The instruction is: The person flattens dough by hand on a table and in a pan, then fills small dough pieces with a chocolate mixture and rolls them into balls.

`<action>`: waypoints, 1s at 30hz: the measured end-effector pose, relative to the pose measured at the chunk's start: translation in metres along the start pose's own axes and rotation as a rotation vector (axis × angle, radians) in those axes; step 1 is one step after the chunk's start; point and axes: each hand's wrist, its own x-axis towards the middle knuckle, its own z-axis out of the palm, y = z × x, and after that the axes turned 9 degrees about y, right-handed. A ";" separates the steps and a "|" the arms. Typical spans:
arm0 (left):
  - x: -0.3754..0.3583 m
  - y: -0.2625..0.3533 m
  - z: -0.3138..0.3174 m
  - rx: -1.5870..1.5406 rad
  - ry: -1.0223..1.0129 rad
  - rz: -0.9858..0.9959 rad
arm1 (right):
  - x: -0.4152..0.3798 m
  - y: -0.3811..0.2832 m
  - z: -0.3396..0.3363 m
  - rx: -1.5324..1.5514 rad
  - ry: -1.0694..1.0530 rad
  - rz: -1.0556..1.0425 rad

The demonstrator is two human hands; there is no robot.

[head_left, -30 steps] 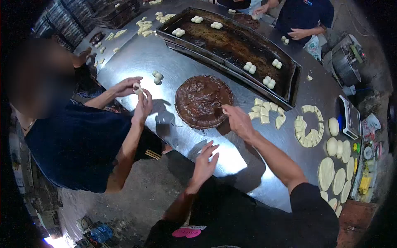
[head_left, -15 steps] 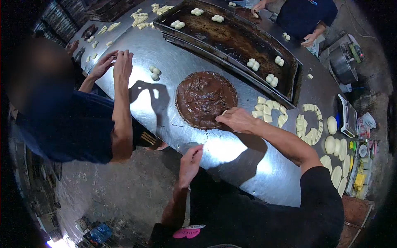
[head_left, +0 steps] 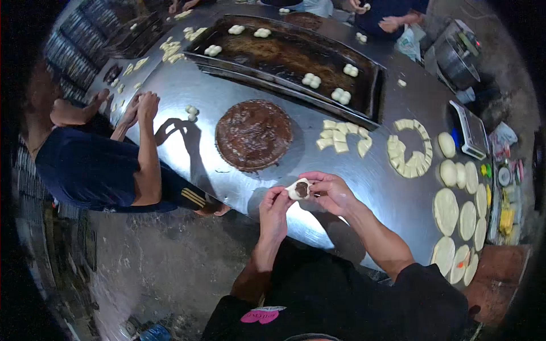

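Observation:
Between both hands, above the near table edge, is a small piece of pale dough (head_left: 292, 189) with a dab of brown chocolate-like filling (head_left: 302, 189) on it. My left hand (head_left: 274, 213) pinches the dough's left side. On its right side the fingers of my right hand (head_left: 335, 194) are closed on the same piece. Just beyond my hands stands a round dish (head_left: 218, 149) of dark brown filling (head_left: 254, 135). Cut dough pieces (head_left: 340, 137) lie to the right of it, beside a ring of cut dough (head_left: 424, 162).
A large dark baking tray (head_left: 278, 59) with several clusters of dough balls crosses the metal table (head_left: 196, 65). Flattened dough rounds (head_left: 446, 211) and a scale (head_left: 469, 131) line the right side. A co-worker (head_left: 96, 165) stands at left; another person (head_left: 387, 20) is at the far side.
My right hand has come from the filling dish back to my left hand, and both now hold the dough with filling on it. The view has shifted, and the left co-worker's hands are closer together.

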 end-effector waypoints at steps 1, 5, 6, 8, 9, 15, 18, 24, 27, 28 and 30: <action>-0.008 -0.001 0.007 0.010 -0.011 -0.006 | -0.012 0.003 -0.004 0.012 0.006 -0.009; -0.040 -0.008 0.031 0.133 0.048 -0.001 | -0.057 0.031 -0.004 -0.653 0.223 -0.646; -0.047 -0.010 0.035 0.202 0.023 0.035 | -0.063 0.035 -0.004 -0.871 0.285 -0.926; -0.059 -0.012 0.039 0.262 0.027 0.116 | -0.072 0.042 -0.006 -1.078 0.337 -1.206; -0.062 -0.011 0.038 0.312 0.028 0.203 | -0.075 0.042 -0.009 -1.067 0.287 -1.262; -0.056 0.023 0.021 0.158 -0.281 0.008 | -0.088 0.005 0.012 -1.165 0.061 -1.221; -0.035 0.021 -0.002 0.048 -0.299 -0.067 | -0.068 0.002 0.024 -1.195 0.069 -1.112; 0.001 0.038 -0.017 -0.015 -0.200 -0.131 | -0.022 0.018 0.050 -1.194 0.126 -1.232; 0.021 0.047 -0.032 -0.076 -0.205 -0.200 | -0.010 0.019 0.062 -1.344 0.082 -1.309; 0.029 0.048 -0.036 -0.103 -0.259 -0.256 | -0.005 0.016 0.063 -1.371 0.033 -1.250; 0.043 0.053 -0.040 -0.133 -0.321 -0.324 | -0.001 0.007 0.069 -1.420 0.045 -1.156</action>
